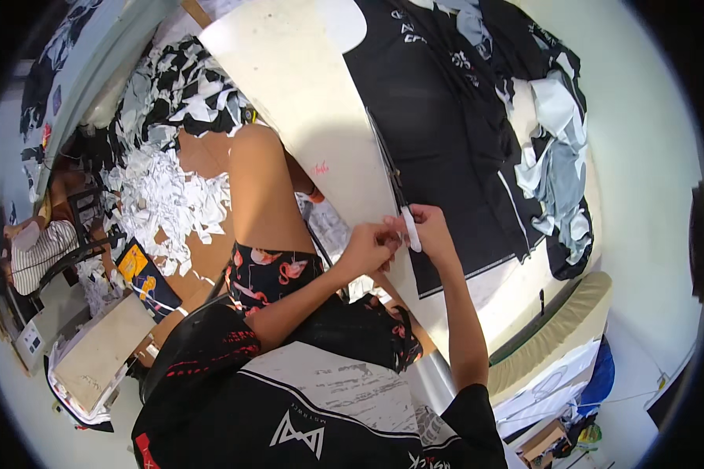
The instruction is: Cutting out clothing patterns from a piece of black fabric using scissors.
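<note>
White, with thin dark stripes, is the top of a co-worker (43, 254), who is far to the left of the black fabric panel (438, 156). Nearer to this panel, but also on its left, white fabric scraps (160, 207) lie in a loose heap on the brown floor (199, 160); above them there is a heap of black, grey and white scraps (176, 86). Then comes the person's bent leg (266, 184), in black shorts (278, 273) with a pink bird print. The pale surface (289, 86) carries the panel and shows bare along its left side.

The left hand (368, 248) is just to the left of the panel's lower part; its fingers are bent and close together, and I cannot tell if they pinch something. The right hand (430, 228), at the panel's left edge, is closed around the white handle of the scissors (411, 229), whose dark blades point upward along this edge. To the right of the panel, grey and white cloths (559, 156) are crumpled; below on its right is a cream cover (559, 328) with gathered edge.
</note>
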Available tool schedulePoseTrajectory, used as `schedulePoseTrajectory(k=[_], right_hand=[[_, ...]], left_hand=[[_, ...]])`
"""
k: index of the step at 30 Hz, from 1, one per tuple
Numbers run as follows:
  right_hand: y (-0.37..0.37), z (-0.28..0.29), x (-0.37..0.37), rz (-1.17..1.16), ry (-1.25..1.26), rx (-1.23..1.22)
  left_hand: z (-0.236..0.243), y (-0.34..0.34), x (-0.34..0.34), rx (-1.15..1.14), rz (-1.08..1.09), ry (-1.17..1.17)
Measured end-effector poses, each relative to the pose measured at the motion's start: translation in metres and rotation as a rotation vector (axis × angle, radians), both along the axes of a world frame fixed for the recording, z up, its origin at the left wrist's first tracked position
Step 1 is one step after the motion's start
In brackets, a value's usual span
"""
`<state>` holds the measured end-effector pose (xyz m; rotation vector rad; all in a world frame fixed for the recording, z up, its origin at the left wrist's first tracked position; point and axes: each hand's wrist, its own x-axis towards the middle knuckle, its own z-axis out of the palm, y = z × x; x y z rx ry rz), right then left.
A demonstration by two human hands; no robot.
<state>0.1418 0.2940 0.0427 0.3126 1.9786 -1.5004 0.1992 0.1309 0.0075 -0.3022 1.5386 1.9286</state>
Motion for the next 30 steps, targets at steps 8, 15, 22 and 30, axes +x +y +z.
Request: schedulePoseTrajectory(k=[8,15,22,30], right_hand=[[0.003,0.0,-0.007,0.025,-0.038,0.066],[0.002,-0.015,0.009,-0.017,0.052,0.038],[0.028,0.0,0.089,0.101,0.398,0.428],[0.084,-0.029,0.148,-0.636,0.401,0.442]], left_hand=[[0.0,0.002,-0.002,0.009,-0.048,0.005],[-0.011,0.004,-0.001,0.018,-0.026,0.023],[-0.016,-0.043,0.001,-0.177,0.045,0.162],[-0.018,-0.079,0.011,-0.405,0.027,0.39]])
